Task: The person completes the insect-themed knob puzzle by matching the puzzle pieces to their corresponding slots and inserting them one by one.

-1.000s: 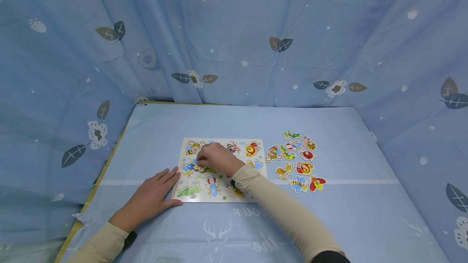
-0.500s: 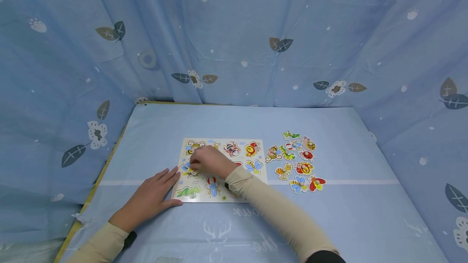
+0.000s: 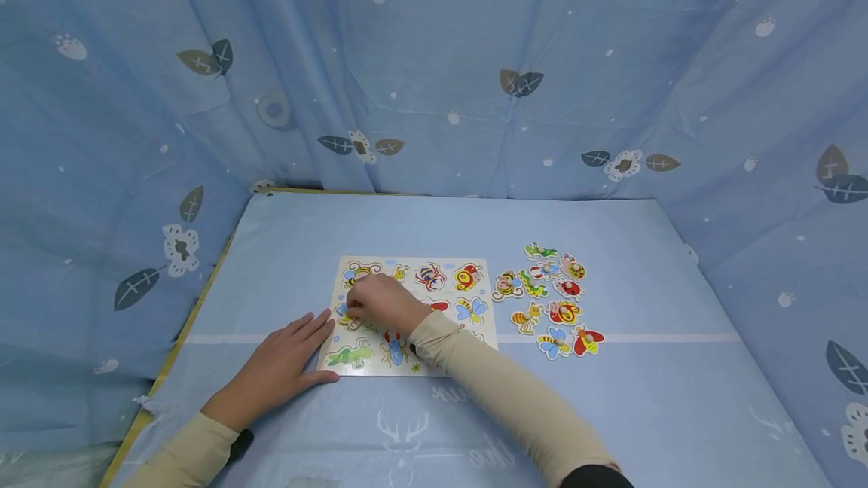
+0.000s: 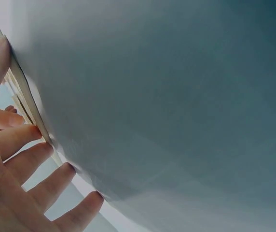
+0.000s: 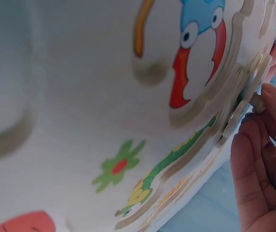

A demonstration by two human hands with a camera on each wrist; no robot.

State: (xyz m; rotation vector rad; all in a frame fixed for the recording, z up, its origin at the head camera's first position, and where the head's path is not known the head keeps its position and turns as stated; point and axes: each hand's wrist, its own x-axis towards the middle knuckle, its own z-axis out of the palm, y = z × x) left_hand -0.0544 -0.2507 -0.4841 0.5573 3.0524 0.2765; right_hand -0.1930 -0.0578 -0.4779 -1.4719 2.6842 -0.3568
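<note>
A pegged insect puzzle board (image 3: 434,330) lies on the table. My right hand (image 3: 385,301) is over its left middle part. In the right wrist view, thumb and fingers pinch the small knob (image 5: 257,103) of a puzzle piece (image 5: 232,123), which sits right at the board's surface, partly tilted; its picture is hidden. My left hand (image 3: 288,352) lies with fingers spread at the board's left edge, fingertips touching it. The left wrist view shows those straight fingers (image 4: 56,186) along the rim.
Several loose knobbed insect pieces lie in a cluster right of the board, among them a ladybird (image 3: 568,288), a red-winged bug (image 3: 587,340) and a blue-winged bee (image 3: 555,343). Blue patterned curtains (image 3: 434,96) stand around the cloth-covered table (image 3: 651,398).
My right hand has moved left across the board with the pinched piece, from near the upper middle to the left middle picture, then shifted slightly further. The left hand stays in place.
</note>
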